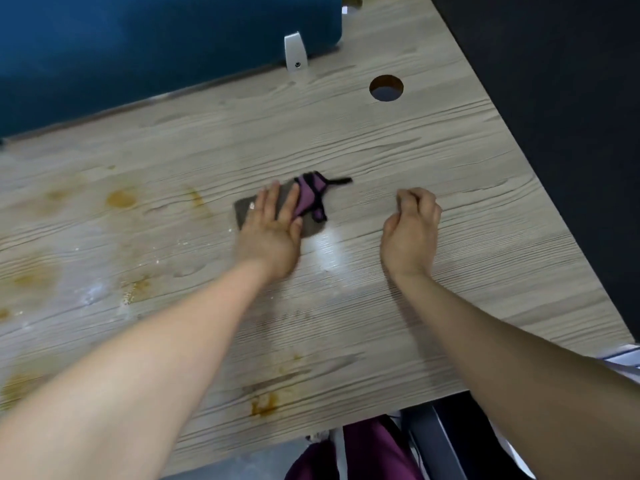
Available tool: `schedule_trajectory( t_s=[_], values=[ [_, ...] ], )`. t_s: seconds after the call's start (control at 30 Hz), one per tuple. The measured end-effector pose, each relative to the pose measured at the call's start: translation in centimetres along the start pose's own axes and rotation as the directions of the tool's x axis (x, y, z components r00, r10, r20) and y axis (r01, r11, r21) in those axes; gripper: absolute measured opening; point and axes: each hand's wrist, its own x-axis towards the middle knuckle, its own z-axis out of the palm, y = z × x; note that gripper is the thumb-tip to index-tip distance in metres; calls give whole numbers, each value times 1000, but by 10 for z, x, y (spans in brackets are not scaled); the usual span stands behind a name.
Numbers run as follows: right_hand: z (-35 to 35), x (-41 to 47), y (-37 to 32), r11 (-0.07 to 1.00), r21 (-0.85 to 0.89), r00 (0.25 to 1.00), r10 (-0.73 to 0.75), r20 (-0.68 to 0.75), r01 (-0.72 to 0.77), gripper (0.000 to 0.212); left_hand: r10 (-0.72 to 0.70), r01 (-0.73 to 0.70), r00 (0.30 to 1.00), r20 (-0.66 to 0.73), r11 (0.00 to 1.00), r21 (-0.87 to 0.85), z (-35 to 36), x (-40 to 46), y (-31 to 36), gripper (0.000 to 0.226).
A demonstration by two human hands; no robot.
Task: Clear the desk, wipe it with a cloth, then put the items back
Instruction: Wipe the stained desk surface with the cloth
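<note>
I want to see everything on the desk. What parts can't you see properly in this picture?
- Cloth: head view; the left hand lies flat on it, hiding much of it.
- Right hand: head view; curled fingers hide whether anything is inside.
- Desk: head view; its left side is cut off by the picture edge.
- Blue divider: head view; hides everything behind it.
- Under the desk: head view; the desktop hides most of it.

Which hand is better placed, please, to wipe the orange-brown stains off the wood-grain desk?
Left. The left hand already lies flat on the grey-and-purple cloth, and most orange-brown stains lie on its side. The right hand is curled, empty.
</note>
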Motion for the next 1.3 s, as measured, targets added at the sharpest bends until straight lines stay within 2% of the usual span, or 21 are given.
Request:
schedule_trajectory(
  t_s=[0.07, 0.13, 0.2, 0.3, 0.4, 0.53, 0.63, 0.77, 0.93, 0.97, 1.07, 1.13, 1.2, 1.3],
  values=[
    [11, -12, -10, 1000, 2, 1000, -16, 16, 16, 39, -100, 99, 995, -13, 995, -27, -3, 7, -18, 56],
    [16, -16, -11, 999, -28, 1000, -23, -9, 23, 37, -128, 126, 991, -49, 991, -47, 0, 1, -12, 56],
    [18, -15, -10, 998, -64, 1000, -16, -16, 15, 37, -105, 100, 992, -73, 992, -73, 6, -18, 1, 57],
    [19, -16, -11, 994, -105, 1000, -24, -13, 22, 38, 14, -17, 999, -53, 997, -69, 14, -50, 6, 56],
    [21, -16, -13, 988, -147, 999, -43, -15, 40, 39, 69, -69, 998, 2, 996, -56, 5, -31, -12, 56],
    [23, -15, -9, 979, -200, 999, -50, -5, 48, 41, -128, 124, 991, -43, 989, -78, -11, 26, -37, 56],
    [23, -13, -10, 978, -202, 998, -56, -8, 53, 43, -185, 180, 979, -90, 982, -61, -10, 37, -39, 55],
    [22, -14, -13, 977, -207, 999, -51, -2, 49, 43, -129, 119, 984, -119, 989, -87, 1, -3, -22, 55],
    [24, -14, -11, 975, -216, 998, -56, 0, 55, 41, 17, -19, 999, -32, 999, -47, -2, -11, -38, 55],
    [24, -14, -11, 975, -213, 998, -62, -8, 59, 41, -13, 11, 999, -46, 999, -40, -6, 1, -47, 55],
    [25, -15, -11, 976, -214, 998, -51, -33, 42, 40, -238, 233, 969, -66, 970, -76, -20, 39, -73, 55],
    [25, -15, -10, 976, -213, 998, -53, -34, 45, 40, -310, 306, 948, -65, 950, -68, -20, 47, -74, 55],
    [25, -14, -10, 974, -221, 998, -55, -34, 46, 40, -291, 286, 953, -86, 956, -73, -16, 38, -62, 56],
    [25, -14, -12, 974, -224, 998, -51, -27, 44, 41, -142, 134, 985, -100, 988, -82, -2, 1, -32, 57]
  ],
)
